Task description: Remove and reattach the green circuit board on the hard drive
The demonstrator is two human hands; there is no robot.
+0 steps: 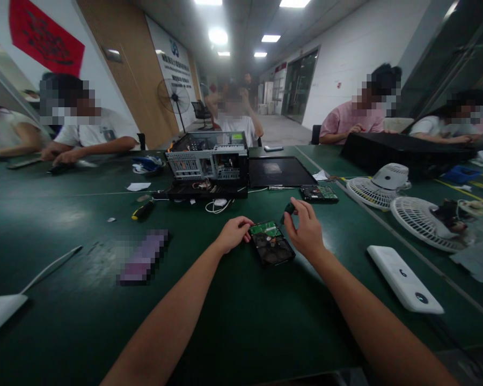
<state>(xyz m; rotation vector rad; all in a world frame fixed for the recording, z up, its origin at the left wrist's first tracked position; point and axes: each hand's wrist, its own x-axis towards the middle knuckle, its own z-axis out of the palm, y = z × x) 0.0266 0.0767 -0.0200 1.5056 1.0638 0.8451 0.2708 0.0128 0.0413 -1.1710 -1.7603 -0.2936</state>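
Observation:
A hard drive [274, 249] lies on the green table in front of me, its green circuit board facing up. At its upper left corner, my left hand [234, 235] is closed, fingertips gripping the edge. Just beyond the upper right side, my right hand [306, 228] pinches a short dark screwdriver [288, 210] that slants down toward the drive. Only its dark handle shows clearly; the tip is too small to make out. A second drive with a green board [320, 193] rests farther back on the right.
An opened computer case [209, 163] stands at the back, its black side panel [282, 170] beside it. Left lie a yellow-black screwdriver [143, 209] and a blurred purple phone [144, 256]. Right are a white device [404, 279] and fan parts [421, 217]. Several people sit around the table.

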